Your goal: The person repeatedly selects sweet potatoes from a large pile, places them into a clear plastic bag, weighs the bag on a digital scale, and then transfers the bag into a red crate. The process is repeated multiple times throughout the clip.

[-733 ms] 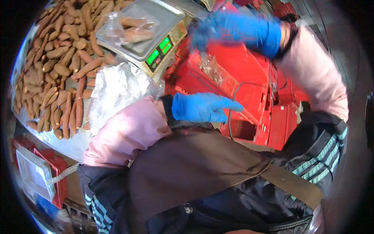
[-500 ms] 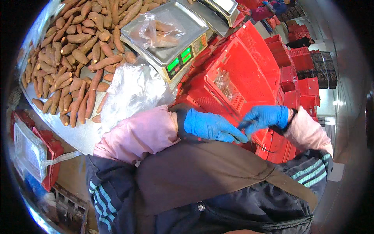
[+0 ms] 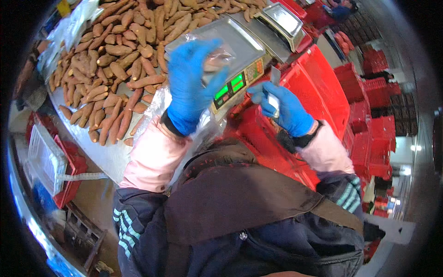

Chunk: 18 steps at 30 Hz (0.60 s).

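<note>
My left hand [image 3: 188, 87], in a blue glove, reaches over the near side of the scale with fingers spread, slightly blurred. Behind its fingers, a clear plastic bag [image 3: 222, 54] with sweet potatoes inside lies on the metal pan of the digital scale [image 3: 244, 38], partly hidden. My right hand [image 3: 288, 111], also gloved in blue, is closed around a small knife [image 3: 274, 104]; its white handle shows in the palm and a short grey blade points up. That hand is above the red crates, right of the scale's lit green display.
Sweet potatoes [image 3: 117, 60] cover the metal table [image 3: 87, 141] on the left. Crumpled clear bags [image 3: 203, 131] lie by the scale's near corner. A red crate [image 3: 318, 92] stands right of the scale, with a second scale [image 3: 282, 21] behind. More red crates [image 3: 376, 124] are stacked farther right.
My hands were together low in front of me; now they are apart. The left has risen over the scale, opening, and the right has lifted with the knife showing. The view has shifted.
</note>
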Motion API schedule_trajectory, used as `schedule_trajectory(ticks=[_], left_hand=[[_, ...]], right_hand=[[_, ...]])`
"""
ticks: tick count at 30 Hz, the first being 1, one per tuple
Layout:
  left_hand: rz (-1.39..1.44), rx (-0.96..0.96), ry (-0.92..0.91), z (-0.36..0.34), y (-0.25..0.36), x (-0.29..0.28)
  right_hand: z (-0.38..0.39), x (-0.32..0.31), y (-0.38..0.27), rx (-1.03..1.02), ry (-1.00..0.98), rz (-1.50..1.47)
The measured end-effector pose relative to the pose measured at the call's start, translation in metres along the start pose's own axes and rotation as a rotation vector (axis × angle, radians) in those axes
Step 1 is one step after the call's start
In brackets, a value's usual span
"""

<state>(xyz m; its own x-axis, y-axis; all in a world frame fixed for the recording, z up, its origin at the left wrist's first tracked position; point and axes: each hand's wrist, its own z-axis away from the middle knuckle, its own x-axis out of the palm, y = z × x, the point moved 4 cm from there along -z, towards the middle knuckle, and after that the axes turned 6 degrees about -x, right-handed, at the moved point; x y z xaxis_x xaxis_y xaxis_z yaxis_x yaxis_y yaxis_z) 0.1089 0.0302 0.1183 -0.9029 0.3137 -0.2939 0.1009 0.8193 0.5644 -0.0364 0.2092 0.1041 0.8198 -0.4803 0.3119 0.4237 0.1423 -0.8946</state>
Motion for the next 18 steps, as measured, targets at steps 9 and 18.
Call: schedule_trajectory(ticks=[9,18], left_hand=[[0.061,-0.624,0.022,0.004,-0.117,0.014],[0.730,-0.931,-0.093,0.000,-0.107,0.001]], right_hand=[[-0.194,0.011,0.012,-0.760,0.501,1.430],[-0.222,-0.059,0.007,-0.407,0.158,0.569]])
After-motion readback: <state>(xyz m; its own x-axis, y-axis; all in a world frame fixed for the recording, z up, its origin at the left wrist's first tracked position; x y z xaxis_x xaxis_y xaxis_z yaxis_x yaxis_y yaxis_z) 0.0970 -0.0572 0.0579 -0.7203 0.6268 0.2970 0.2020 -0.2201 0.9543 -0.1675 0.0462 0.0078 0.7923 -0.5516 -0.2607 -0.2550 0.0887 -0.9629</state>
